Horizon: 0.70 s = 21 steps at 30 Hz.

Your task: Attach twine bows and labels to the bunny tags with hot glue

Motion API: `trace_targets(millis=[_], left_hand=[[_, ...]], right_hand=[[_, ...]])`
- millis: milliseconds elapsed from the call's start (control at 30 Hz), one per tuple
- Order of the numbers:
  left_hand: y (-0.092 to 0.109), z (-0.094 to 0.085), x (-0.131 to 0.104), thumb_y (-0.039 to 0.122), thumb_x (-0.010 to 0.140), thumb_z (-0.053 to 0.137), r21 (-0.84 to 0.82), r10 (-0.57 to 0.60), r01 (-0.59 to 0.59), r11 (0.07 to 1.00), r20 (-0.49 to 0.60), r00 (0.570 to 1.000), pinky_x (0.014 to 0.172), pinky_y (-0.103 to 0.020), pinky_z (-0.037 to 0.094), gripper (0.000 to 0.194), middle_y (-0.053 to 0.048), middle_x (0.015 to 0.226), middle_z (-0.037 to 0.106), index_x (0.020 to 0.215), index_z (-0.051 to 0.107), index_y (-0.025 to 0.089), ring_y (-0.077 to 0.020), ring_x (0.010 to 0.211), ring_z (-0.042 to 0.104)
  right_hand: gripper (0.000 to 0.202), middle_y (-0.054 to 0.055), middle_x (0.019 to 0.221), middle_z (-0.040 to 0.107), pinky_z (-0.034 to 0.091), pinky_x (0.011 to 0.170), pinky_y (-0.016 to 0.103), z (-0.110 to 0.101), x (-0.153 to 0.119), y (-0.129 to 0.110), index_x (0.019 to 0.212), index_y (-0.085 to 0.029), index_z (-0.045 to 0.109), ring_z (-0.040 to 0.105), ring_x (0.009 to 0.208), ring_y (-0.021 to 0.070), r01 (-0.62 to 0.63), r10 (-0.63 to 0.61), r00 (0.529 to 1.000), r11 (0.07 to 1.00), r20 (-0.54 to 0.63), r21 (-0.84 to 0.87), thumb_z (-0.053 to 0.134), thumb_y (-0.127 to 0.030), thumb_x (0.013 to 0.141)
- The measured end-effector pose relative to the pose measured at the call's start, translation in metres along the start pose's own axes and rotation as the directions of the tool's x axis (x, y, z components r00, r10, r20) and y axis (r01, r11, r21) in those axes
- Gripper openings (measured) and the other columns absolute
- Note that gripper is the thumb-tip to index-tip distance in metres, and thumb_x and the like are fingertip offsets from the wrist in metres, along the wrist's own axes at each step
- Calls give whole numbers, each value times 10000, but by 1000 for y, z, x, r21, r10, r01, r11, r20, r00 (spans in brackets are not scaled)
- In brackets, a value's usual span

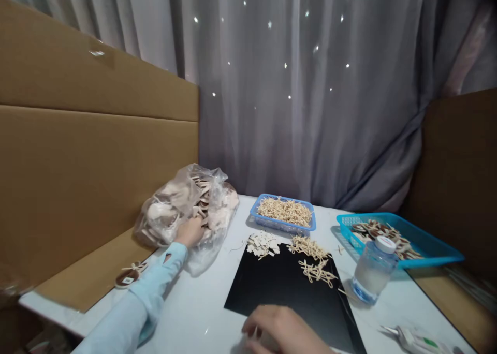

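Note:
My left hand reaches into the opening of a clear plastic bag full of flat beige and brown pieces. Its fingertips are among the pieces, and what they grip is hidden. Near the front edge of a black mat, my right hand hovers with curled fingers; whether it holds anything is not visible. Small white pieces and loose beige cord loops lie on the mat's far part. One round brown piece with a cord bow rests left of my left forearm.
A blue basket of cord loops stands behind the mat. At right are a turquoise basket of brown pieces, a clear bottle with a white cap, and a white pointed tool. Cardboard walls flank the table.

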State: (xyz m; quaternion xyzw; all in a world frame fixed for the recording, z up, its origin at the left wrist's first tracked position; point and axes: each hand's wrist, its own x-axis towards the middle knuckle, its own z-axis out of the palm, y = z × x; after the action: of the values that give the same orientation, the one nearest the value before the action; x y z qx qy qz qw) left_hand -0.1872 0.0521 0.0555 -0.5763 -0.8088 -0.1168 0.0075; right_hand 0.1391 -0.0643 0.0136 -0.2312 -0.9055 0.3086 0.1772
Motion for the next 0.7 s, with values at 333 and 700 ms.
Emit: trace_targets(millis=[333, 700], left_hand=[[5, 4, -12, 360, 941, 323, -211, -162, 63, 975, -494, 854, 834, -422, 503, 346, -188, 1163, 585, 1152, 487, 139, -315, 991, 631], [158, 63, -128, 388, 781, 635, -990, 461, 105, 98, 139, 877, 457, -275, 536, 329, 1, 863, 582, 1036, 450, 295, -175, 647, 642]], right_hand=[[220, 28, 763, 655, 420, 582, 301, -48, -25, 72, 937, -219, 638, 572, 621, 195, -276, 357, 704, 934, -614, 226, 495, -386, 924], [357, 38, 968, 644, 525, 632, 290, -28, 1, 71, 1064, -239, 584, 634, 772, 175, 74, 525, 733, 572, -434, 817, 657, -493, 824]])
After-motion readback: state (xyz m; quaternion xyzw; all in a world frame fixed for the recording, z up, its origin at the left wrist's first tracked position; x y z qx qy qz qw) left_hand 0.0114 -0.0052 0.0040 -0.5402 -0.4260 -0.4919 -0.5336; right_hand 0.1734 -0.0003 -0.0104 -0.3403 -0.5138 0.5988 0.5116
